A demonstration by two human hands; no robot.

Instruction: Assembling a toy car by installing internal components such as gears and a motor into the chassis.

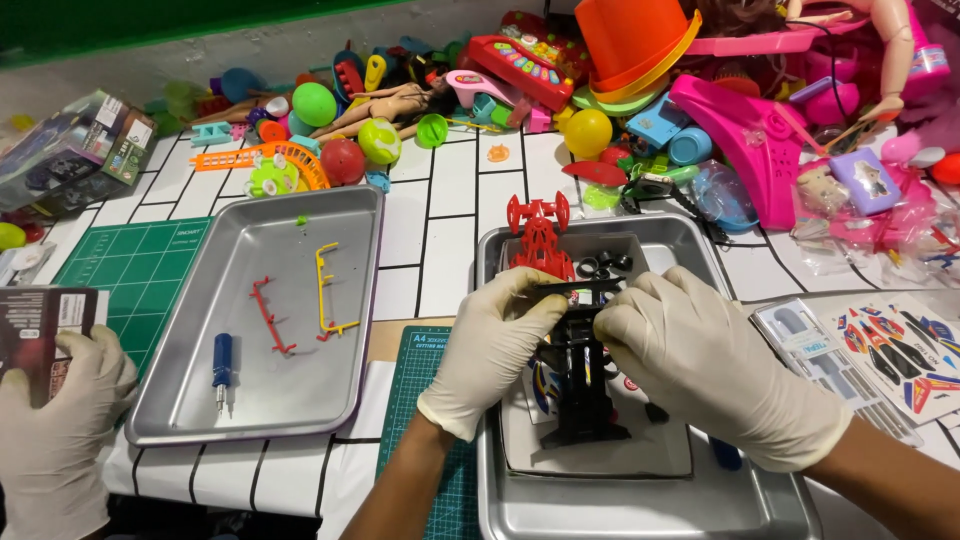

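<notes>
Latex-gloved, the left hand (490, 345) and right hand (700, 365) met palms down over a black plastic toy-car chassis (580, 385), fingers of both pinched on its upper frame. It sat above a steel tray (640, 505) on the tiled worktop (440, 215), a glossy red car shell (538, 240) propped behind.

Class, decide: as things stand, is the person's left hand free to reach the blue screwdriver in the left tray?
Probably not at once: the left hand and right hand both grip the black toy car frame. The blue screwdriver lies uncovered in the left tray.
</notes>
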